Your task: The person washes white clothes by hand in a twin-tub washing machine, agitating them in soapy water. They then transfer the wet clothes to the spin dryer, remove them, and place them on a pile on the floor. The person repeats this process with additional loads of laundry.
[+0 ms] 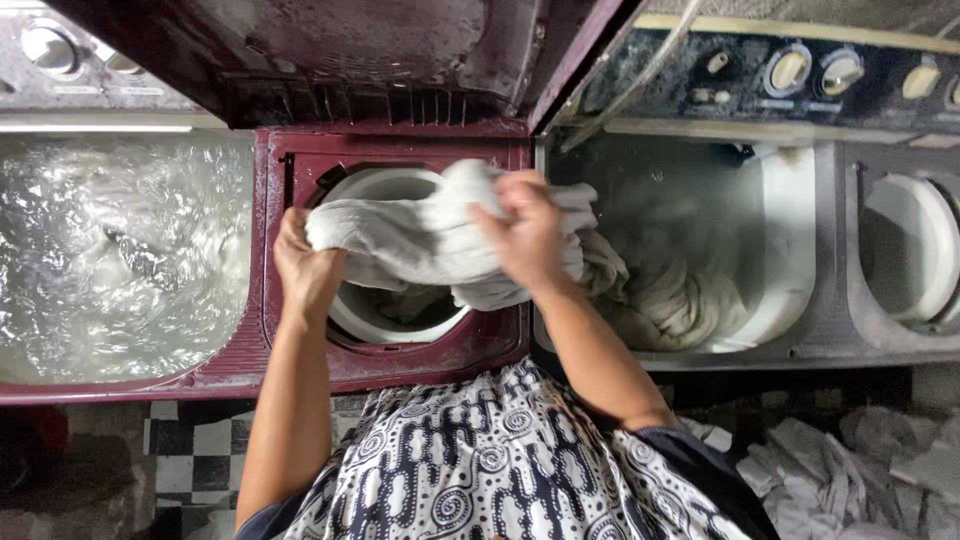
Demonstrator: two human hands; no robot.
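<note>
in the middle of the frame the left hand (305,268) and right hand (527,238) both squeeze a wet white cloth (430,240) over the round spin tub (350,320), and i think it needs pushing down inside.

- Maroon twin-tub washing machine (300,375) at centre, raised lid (380,50) tilted back above, scuffed and wet.
- Left of maroon machine: wash tub (120,260) full of churning, foamy water, bright with reflected light.
- Right of maroon machine: grey washing machine (830,330), worn control panel (800,75) with cream knobs along the top, round spinner opening (915,250) at far right.
- Below maroon machine, left: black-and-white checkered floor (195,455).
- Below grey machine, right: heap of pale crumpled cloths (860,475) on dark floor.
</note>
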